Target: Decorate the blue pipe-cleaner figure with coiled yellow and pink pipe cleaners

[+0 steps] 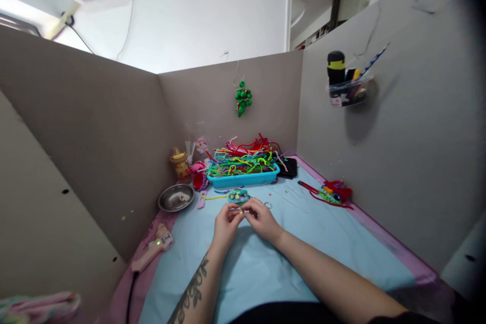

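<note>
Over the middle of the blue cloth (322,248), my left hand (227,224) and my right hand (262,216) meet fingertip to fingertip. Both are closed in a pinch around a small yellow piece (241,211), mostly hidden by the fingers; its kind is too small to make out. Just beyond them lies a turquoise fuzzy craft piece (237,195) with yellow and white spots. A yellow pipe cleaner (214,197) stretches out to its left. A small ring (268,205) rests close to my right hand.
Behind is a blue tray (243,179) heaped with coloured pipe cleaners (243,159), beside a black object (287,167). A metal bowl (175,198) holds small white bits. At left lies a pink glue gun (152,253), its cord trailing forward. Red craft pieces (337,191) lie right. Grey partitions (231,71) enclose the table.
</note>
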`<state>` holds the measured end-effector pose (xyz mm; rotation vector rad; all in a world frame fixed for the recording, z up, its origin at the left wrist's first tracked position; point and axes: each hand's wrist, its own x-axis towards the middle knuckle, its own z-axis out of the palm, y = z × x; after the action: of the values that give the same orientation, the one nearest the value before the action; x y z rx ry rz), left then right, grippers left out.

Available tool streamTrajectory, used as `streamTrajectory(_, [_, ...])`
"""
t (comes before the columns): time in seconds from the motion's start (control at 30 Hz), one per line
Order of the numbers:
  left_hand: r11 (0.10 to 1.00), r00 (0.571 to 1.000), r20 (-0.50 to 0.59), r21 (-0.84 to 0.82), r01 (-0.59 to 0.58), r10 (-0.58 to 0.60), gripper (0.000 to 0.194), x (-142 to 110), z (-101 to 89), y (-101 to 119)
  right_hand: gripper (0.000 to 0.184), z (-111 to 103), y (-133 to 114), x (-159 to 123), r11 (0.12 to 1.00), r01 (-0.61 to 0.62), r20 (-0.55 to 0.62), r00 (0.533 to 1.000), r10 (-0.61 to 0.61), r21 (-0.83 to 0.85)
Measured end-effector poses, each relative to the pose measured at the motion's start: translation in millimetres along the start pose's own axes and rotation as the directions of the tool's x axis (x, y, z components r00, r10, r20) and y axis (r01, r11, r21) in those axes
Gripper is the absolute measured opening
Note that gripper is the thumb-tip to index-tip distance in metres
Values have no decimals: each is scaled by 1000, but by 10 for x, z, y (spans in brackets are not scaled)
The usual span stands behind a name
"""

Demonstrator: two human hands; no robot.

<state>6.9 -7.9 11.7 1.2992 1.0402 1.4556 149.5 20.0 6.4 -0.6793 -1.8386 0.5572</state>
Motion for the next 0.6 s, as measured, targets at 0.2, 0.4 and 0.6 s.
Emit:
streamTrajectory(0.2, [1000,1000,2,-13,6,-6,41,29,-32,-84,18,0,11,-7,1000,31,12,999,-31,-4])
streamTrajectory(0.4, [999,999,-33,-23,37,-38,52,37,-31,-62,16,21,45,-10,1000,18,-23,1000,-18,-24])
streamTrajectory(0.6, [963,971,-11,-131,236,-240,71,6,-16,24,11,24,43,-15,994,38,-12,999,-39,-100])
